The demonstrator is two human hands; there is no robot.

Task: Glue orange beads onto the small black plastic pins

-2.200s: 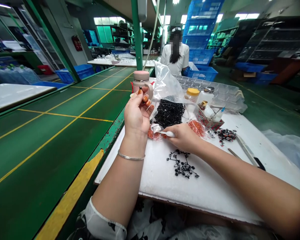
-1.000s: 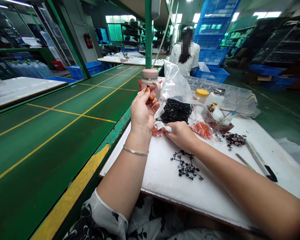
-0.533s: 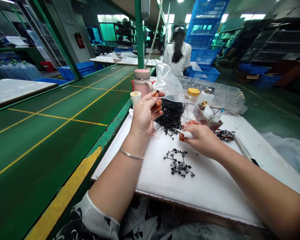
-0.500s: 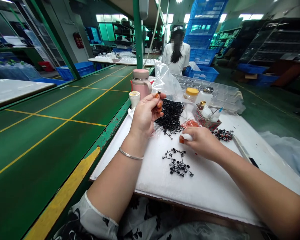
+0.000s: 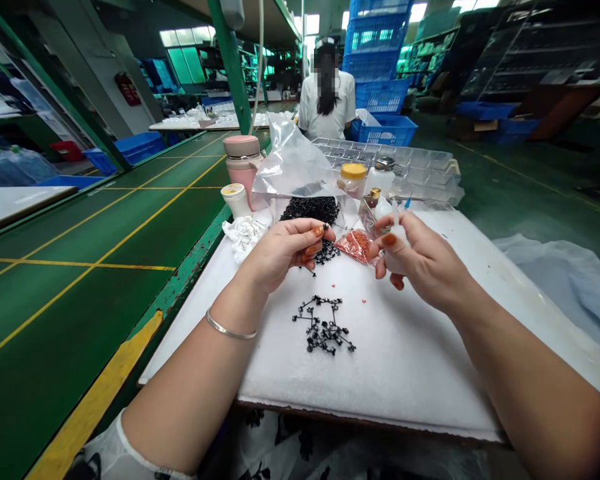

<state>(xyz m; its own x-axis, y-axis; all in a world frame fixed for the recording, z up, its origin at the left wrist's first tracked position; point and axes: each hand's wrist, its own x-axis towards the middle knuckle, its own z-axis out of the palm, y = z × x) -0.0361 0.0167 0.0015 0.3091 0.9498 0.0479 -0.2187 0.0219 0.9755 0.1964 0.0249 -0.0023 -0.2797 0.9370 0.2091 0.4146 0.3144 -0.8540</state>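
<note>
My left hand [image 5: 293, 247] pinches a small black piece [image 5: 325, 227] between thumb and fingertips, above the white tabletop. In my right hand [image 5: 425, 260] is a small white squeeze bottle [image 5: 400, 233], its thin nozzle pointing up; the fingers wrap round it and partly hide it. Several thin black stick-like parts with small knobbed ends lie in a loose cluster [image 5: 325, 330] below the hands. A larger heap of black parts [image 5: 310, 210] lies behind my left hand. Between the hands is a clear bag of small red-orange pieces [image 5: 354, 245].
A pink flask [image 5: 243, 167], a white tub [image 5: 235, 200] and crumpled tissue [image 5: 245, 237] stand at the left. A yellow-lidded jar [image 5: 353, 179] and clear compartment trays [image 5: 425, 173] are behind. A green conveyor [image 5: 130, 227] runs alongside. A person [image 5: 327, 93] sits farther off.
My right hand has lifted off the tabletop and turned the squeeze bottle nozzle-up. My left hand has come lower in view, still pinching the black piece. The view has swung to the right.
</note>
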